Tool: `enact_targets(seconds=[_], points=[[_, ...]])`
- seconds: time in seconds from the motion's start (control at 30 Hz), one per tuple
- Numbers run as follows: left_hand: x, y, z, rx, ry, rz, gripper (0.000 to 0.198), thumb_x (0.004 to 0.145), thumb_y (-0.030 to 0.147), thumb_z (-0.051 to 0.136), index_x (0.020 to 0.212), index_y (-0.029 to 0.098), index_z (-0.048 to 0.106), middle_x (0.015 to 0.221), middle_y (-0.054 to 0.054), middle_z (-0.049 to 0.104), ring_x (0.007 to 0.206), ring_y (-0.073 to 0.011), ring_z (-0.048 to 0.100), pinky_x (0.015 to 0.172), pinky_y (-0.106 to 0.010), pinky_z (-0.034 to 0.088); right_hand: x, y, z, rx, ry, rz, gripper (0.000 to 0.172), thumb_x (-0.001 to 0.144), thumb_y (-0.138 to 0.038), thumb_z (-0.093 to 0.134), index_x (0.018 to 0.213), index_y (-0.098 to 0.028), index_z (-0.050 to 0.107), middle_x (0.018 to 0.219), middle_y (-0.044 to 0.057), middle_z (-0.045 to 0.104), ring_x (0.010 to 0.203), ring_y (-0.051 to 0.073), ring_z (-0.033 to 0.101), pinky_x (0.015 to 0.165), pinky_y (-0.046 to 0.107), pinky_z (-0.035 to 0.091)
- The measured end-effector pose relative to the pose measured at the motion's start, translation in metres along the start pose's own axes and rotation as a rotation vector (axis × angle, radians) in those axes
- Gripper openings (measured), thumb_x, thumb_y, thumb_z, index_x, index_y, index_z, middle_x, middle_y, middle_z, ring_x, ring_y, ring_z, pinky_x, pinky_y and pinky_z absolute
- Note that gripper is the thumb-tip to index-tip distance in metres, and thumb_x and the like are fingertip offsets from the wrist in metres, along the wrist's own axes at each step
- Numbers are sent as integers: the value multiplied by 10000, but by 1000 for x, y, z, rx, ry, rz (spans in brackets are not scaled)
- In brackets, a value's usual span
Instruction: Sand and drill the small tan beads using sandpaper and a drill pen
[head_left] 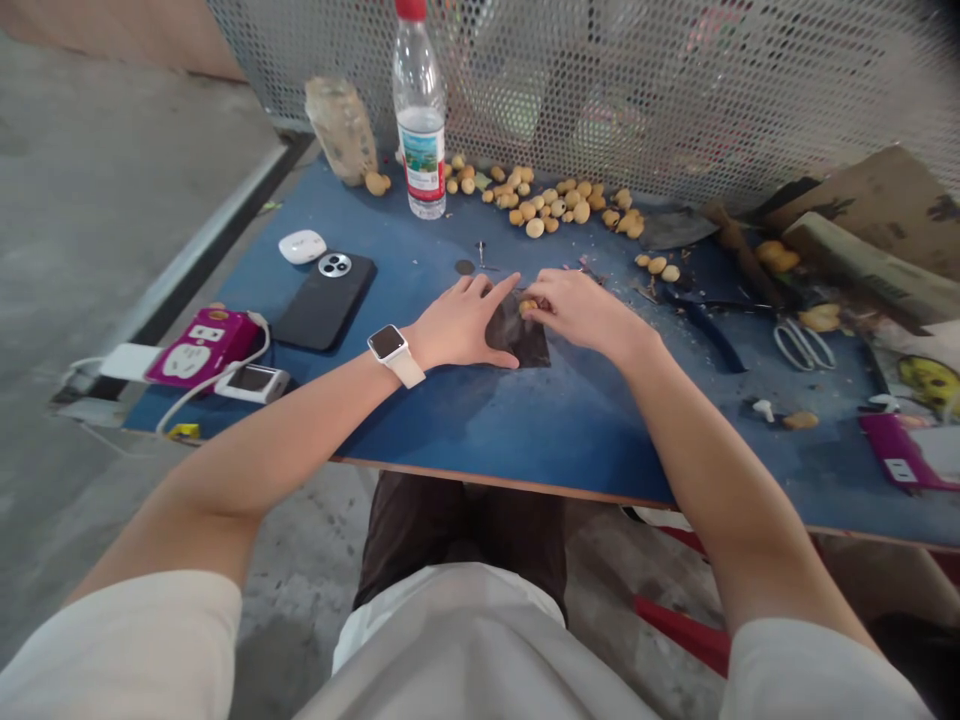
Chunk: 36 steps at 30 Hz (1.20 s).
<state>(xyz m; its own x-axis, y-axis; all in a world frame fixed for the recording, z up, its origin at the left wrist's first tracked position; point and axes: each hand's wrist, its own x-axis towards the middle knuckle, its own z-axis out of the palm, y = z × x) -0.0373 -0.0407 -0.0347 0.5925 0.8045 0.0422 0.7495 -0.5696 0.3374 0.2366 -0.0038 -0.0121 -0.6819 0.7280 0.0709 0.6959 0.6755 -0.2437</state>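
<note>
My left hand [466, 322], with a pale-banded watch on its wrist, lies with fingers and thumb spread over the left part of a dark square sheet [534, 345] that looks like sandpaper. On the sheet's right side, my right hand [571, 308] pinches a small tan gourd-like piece [529, 306] between thumb and fingers. The piece is low over the sheet; whether it touches cannot be made out. Beyond my hands are a dark round disc [464, 267] and a small metal screw-like part [481, 252].
Several tan gourd-like pieces [535, 228] lie along the mesh panel [637, 90], beside a water bottle [422, 150]. A phone [326, 305] and purple power strip [202, 348] are left. Blue-handled pliers [712, 335], scissors [804, 343] and cardboard [870, 215] are right.
</note>
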Motion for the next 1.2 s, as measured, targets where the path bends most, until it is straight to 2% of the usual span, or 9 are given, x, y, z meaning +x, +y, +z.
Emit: enact_targets(seconds=[0.17,0.37,0.7,1.03,1.2], points=[[1,0,0,3,-10,-2,1416,955,814,938,2035,195,264,1799,-302,612,1680,-574,568,1432,-702,471,-5,-2,1,80,-65,-86,187,1188,-337,736,1146,-204,861,1116,123,780,1009,306,727,1031,465,543],[1,-1,1,7,10,19,1434,947,850,933,2035,188,274,1792,-308,622,1658,-577,587,1419,-700,489,0,14,12,81,92,-14,136,1144,-335,748,1197,-229,816,1262,167,813,1179,391,772,1114,544,590],[0,2,-3,23,-13,-4,1433,950,846,927,2034,179,271,1805,-311,620,1676,-573,593,1435,-696,477,2,18,23,97,151,94,157,1063,-366,838,1126,-258,742,1178,159,836,1195,423,781,1132,597,616],[0,0,-2,33,-16,-4,1432,950,844,921,2030,168,268,1828,-328,608,1679,-571,599,1427,-694,481,-3,12,12,236,131,54,181,954,-329,832,1018,-280,670,1090,105,828,1038,341,731,1075,542,579],[-1,-1,-2,23,-5,0,1413,956,855,908,2031,202,265,1833,-313,615,1698,-561,587,1422,-686,491,-2,8,14,277,234,56,188,889,-302,825,983,-290,663,1031,77,821,1019,334,728,1025,514,578]])
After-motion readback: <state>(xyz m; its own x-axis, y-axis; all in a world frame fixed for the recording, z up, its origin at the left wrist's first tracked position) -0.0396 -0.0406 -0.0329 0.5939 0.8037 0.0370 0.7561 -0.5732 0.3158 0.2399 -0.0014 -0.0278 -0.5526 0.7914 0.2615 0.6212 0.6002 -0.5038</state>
